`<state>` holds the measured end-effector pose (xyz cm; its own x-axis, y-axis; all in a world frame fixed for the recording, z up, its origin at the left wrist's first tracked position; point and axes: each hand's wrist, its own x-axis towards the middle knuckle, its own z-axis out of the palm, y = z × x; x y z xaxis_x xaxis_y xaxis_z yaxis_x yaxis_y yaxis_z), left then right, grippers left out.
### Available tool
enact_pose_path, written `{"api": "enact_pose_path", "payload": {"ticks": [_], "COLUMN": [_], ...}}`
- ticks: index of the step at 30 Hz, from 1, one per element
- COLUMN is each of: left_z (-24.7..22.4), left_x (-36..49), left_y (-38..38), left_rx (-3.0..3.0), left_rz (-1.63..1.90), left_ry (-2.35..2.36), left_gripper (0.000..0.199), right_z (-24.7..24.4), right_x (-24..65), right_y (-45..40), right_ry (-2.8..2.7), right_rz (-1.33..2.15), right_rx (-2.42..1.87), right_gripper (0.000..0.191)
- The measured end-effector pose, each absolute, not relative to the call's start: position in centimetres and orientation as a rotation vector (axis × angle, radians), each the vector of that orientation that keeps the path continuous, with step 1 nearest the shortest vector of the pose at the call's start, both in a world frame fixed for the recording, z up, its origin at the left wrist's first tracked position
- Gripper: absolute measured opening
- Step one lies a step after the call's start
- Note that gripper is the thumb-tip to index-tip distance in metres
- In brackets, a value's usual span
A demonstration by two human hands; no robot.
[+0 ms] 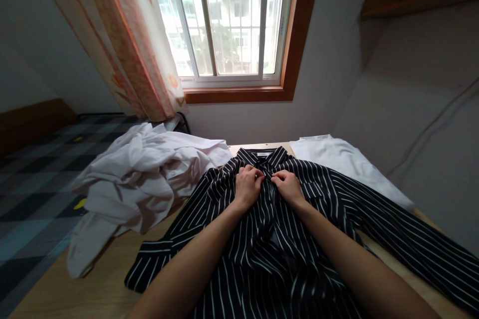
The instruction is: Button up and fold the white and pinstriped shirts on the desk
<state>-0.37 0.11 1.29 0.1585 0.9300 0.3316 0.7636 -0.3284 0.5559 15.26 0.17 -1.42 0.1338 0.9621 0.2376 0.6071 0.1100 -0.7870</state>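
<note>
A black shirt with white stripes (pixel 258 249) lies spread face up in front of me, its collar (pixel 279 155) toward the window. Its sleeves reach out to both sides, the right one past the picture's edge. Just below the collar, my left hand (pixel 247 185) pinches the left edge of the front opening. My right hand (pixel 288 187) pinches the other edge close by, a small gap between the two hands. Whether a button sits between the fingertips is too small to tell. Lower down, the shirt front is rumpled.
A crumpled heap of white clothes (pixel 130 174) lies on the wooden table (pixel 101 291) at left. A flat white folded garment (pixel 344 159) lies at back right. Beyond are a checked bed (pixel 30 194), a curtain (pixel 123 35) and a window (pixel 235 25); a shelf (pixel 419 5) hangs upper right.
</note>
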Motion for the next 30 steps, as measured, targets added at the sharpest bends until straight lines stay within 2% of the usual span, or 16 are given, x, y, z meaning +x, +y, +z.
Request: {"api": "enact_pose_path", "payload": {"ticks": [6,30], "left_z": [1.08,0.85], "left_x": [-0.23,-0.41], "left_y": [0.28,0.70], "left_rx": [2.020,2.053], "left_rz": [1.068,0.925], "left_ry": [1.505,1.589], "left_gripper": [0.009,0.009], "right_z": [-1.74,-1.19], "right_x": [15.36,15.10], "right_y": [0.04,-0.67], "right_ry": [-1.538,-1.516], "right_rz": [0.604,0.575], "right_rx": [-1.448,-1.279], "right_gripper": [0.017,0.020]}}
